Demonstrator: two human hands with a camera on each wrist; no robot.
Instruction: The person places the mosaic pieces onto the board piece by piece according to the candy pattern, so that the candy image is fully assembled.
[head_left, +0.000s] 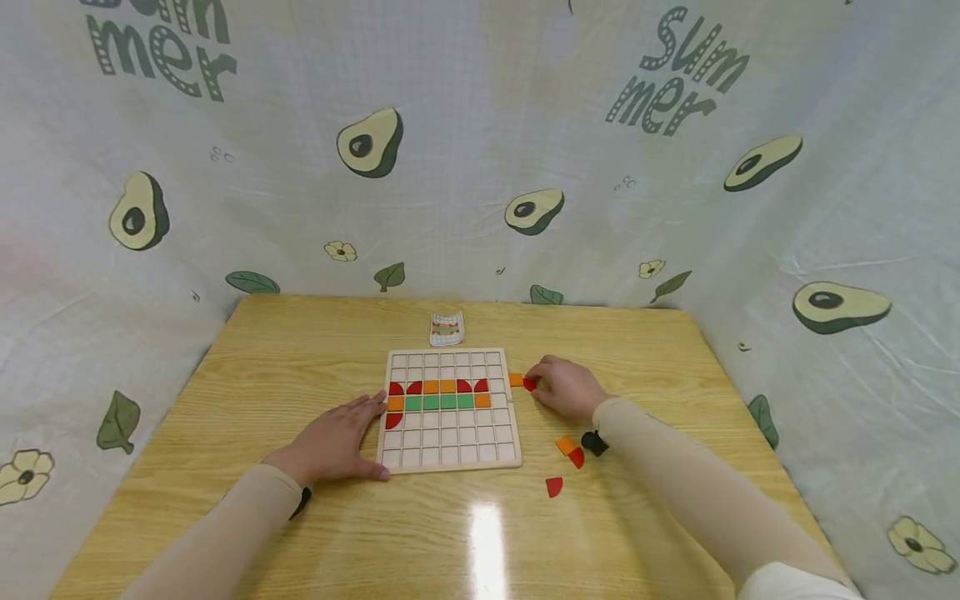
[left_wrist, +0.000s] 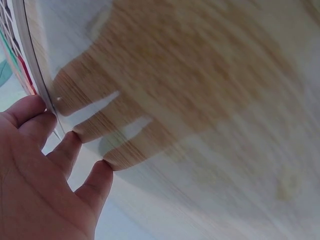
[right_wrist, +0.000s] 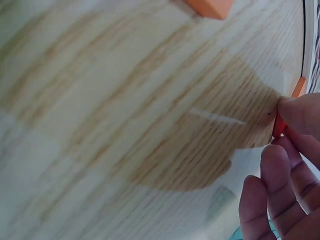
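Note:
A wooden grid board point(head_left: 447, 433) lies on the table with rows of red, orange and green tiles in its upper half. My left hand point(head_left: 335, 442) is spread along the board's left edge, fingertips near the upper side and thumb by the lower corner. In the left wrist view the fingers point(left_wrist: 95, 182) touch the tabletop and the board's edge. Right of the board, my right hand point(head_left: 567, 388) pinches a red quarter-circle tile point(head_left: 529, 384) between thumb and fingers. An orange square tile point(head_left: 516, 379) lies between it and the board.
A small pattern card point(head_left: 447, 328) lies behind the board. Nearer me on the right are an orange tile point(head_left: 565, 446), a red tile point(head_left: 576, 457) and another red quarter-circle point(head_left: 554, 486). A printed cloth point(head_left: 450, 167) hangs behind the table.

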